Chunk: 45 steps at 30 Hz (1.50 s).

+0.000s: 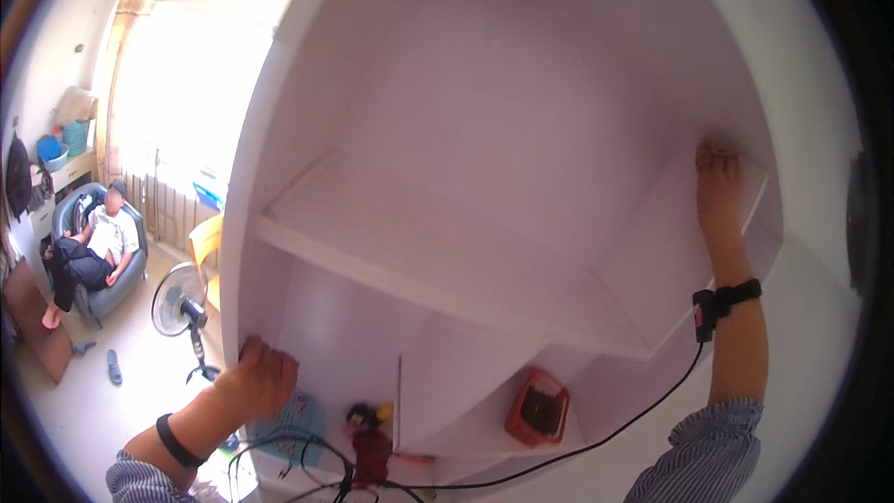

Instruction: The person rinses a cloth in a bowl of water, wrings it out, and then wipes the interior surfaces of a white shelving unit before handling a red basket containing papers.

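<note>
Before me stands a white cabinet with an upper shelf board [447, 300]. My right hand [719, 181] is inside the upper compartment at the right, its fingers near the back of the side shelf and blurred; whether it holds anything cannot be told. A black strap with a small device [705, 314] circles that wrist, and a black cable runs from it. At the lower left, my left hand [262, 377] is by the cabinet's left upright, fingers curled; its fingertips are hard to make out. Below stands a red plastic basket [538, 409] with something dark inside.
Looped black cables [342, 464] hang at the bottom, before a light blue item [293, 426] and a dark red object [371, 454]. To the left are a standing fan [188, 307], a yellow chair [206, 241] and a person [105, 237] seated in a grey armchair [115, 297].
</note>
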### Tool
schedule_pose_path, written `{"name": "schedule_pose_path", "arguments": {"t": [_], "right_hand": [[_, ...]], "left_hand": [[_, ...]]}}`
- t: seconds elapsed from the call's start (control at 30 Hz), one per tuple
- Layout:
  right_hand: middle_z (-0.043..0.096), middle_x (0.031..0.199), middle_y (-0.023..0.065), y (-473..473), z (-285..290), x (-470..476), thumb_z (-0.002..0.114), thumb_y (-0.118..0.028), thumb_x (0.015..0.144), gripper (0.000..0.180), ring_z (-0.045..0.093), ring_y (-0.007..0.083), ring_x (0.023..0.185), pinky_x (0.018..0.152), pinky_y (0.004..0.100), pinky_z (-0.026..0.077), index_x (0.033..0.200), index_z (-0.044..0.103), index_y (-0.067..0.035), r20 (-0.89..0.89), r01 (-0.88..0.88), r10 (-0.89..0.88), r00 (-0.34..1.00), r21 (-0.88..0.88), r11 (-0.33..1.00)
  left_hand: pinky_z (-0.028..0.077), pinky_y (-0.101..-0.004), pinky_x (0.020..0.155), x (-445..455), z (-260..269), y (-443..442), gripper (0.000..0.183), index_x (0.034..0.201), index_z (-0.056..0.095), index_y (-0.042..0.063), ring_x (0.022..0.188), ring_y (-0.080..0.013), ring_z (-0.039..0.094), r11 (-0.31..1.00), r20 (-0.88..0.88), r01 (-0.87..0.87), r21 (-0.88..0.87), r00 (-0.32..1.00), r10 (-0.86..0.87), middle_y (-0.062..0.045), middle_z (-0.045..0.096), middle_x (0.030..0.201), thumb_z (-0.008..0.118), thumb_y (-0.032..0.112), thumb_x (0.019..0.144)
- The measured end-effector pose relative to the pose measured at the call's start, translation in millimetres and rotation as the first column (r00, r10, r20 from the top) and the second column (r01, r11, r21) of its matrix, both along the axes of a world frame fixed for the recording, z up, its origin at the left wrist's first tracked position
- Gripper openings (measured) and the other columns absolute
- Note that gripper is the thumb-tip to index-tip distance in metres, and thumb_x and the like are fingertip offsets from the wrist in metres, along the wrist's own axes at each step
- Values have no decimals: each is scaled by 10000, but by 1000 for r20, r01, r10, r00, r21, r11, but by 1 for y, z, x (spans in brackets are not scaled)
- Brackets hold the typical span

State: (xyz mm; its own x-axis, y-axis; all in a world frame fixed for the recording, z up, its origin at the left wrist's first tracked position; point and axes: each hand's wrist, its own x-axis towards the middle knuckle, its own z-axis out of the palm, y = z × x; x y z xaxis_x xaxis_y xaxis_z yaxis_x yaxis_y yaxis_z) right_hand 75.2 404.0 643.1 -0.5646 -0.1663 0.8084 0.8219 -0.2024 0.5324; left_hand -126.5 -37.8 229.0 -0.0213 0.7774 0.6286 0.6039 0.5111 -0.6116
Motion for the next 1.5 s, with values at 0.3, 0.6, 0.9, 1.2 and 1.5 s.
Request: {"name": "schedule_pose_path", "arguments": {"t": [0.3,0.6,0.9,1.2,1.5], "right_hand": [[608,1035,104,-76,-169,70,547,-62,835,190,592,263,942,802,332,489,1017,601,-61,-303,-618,692,655,-742,260],[574,1111,79,-113,-365,101,479,-93,906,209,532,215,1018,895,287,400,1083,556,-13,-748,-897,624,227,-410,-166],[527,1148,169,-53,-502,19,443,-194,944,260,480,340,1095,931,430,378,1095,538,-6,-671,-597,648,359,-699,-394],[569,1033,170,-144,-588,30,556,-67,813,201,537,335,952,790,442,439,1005,603,-38,-384,12,888,252,-916,-400],[622,1078,106,-104,-798,-36,464,-376,877,381,575,363,967,845,424,460,1174,563,-158,-126,83,251,960,-726,-683]], "left_hand": [[372,-328,861,-4,0,6,174,623,471,118,599,-163,542,992,18,-96,85,995,95,-27,532,579,553,169,767],[420,-313,820,0,18,15,124,713,590,92,633,-151,584,994,32,21,111,999,-25,-25,611,649,627,199,765],[483,-361,764,57,-31,-33,200,971,606,19,873,-265,587,882,885,335,332,214,-414,-120,610,938,621,112,795],[492,-362,715,67,-131,-73,236,1070,593,87,826,-239,614,995,982,39,92,-168,-84,-85,621,945,572,91,834],[500,-351,779,73,-94,-27,339,1188,560,145,844,-296,620,992,964,123,17,-265,17,-112,629,1050,587,172,851]]}}
